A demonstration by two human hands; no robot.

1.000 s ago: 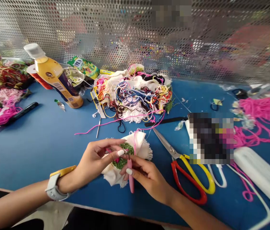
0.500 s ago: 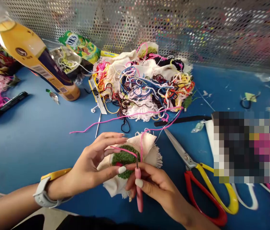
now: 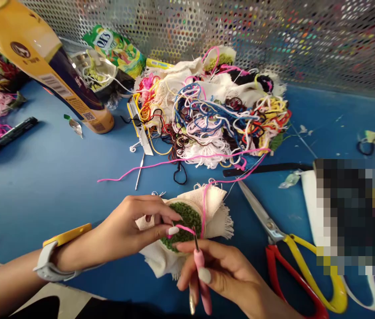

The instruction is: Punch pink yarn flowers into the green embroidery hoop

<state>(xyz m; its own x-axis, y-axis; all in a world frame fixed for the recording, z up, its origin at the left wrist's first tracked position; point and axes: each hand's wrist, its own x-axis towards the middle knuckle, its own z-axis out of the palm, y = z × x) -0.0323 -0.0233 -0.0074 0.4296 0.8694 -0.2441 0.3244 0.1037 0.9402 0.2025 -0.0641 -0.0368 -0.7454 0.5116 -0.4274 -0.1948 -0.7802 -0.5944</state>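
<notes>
My right hand [image 3: 222,270] is closed around a pink-handled punch needle [image 3: 200,266], its metal shaft pointing up. A bright pink strand of yarn [image 3: 185,228] runs from the needle's tip to my left hand [image 3: 147,221], whose thumb and fingers pinch its end. Both hands are over a small round hoop of cream cloth [image 3: 214,201] with frayed edges. Green looped pile [image 3: 189,212] fills much of the hoop; my fingers cover its left and lower parts. The same yarn passes beside the hoop and on toward the back.
A tangled yarn heap [image 3: 207,119] lies behind the hoop, a utility knife [image 3: 140,126] at its left. Large scissors [image 3: 270,228] with red and yellow handles lie at right, beside a blurred-out object [image 3: 353,217]. A yellow bottle [image 3: 54,71] stands at left near a metal bowl [image 3: 109,66].
My left thumb and fingers have closed on the loose end of the pink yarn. The needle has moved slightly down and right. The view has shifted a little.
</notes>
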